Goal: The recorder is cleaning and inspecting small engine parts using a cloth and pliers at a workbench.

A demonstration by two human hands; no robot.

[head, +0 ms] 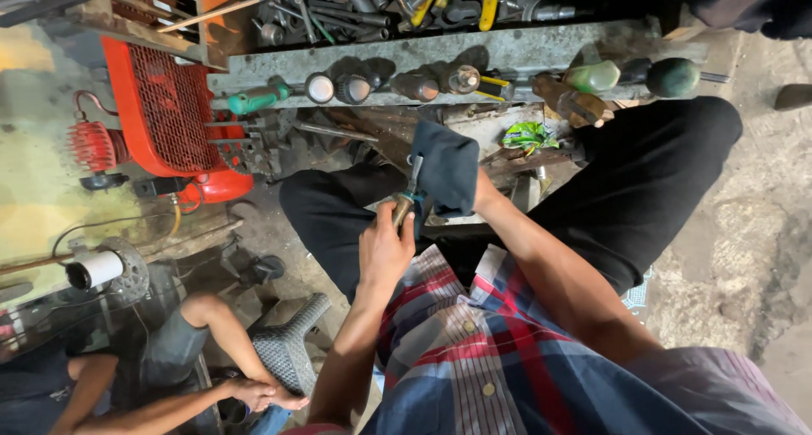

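The person's left hand is closed in a fist around the wooden handle of a small hand tool, thumb side up, just above the lap. The tool's long axis runs up and slightly right from that fist, its metal shaft pointing away from the body toward the far shelf. The right hand is wrapped inside a dark blue cloth and clamped on the shaft's upper part, so its fingers are hidden and their exact grip cannot be told. Both hands meet on the tool, the left nearer the body at the handle end, the right farther out at the working end.

Under them lie the person's black trousers, knees spread. Beyond, a grey metal shelf carries a row of screwdriver handles. A red machine with a grille stands far left. At the near left, another person's forearms and clasped hands rest beside a woven grey stool.
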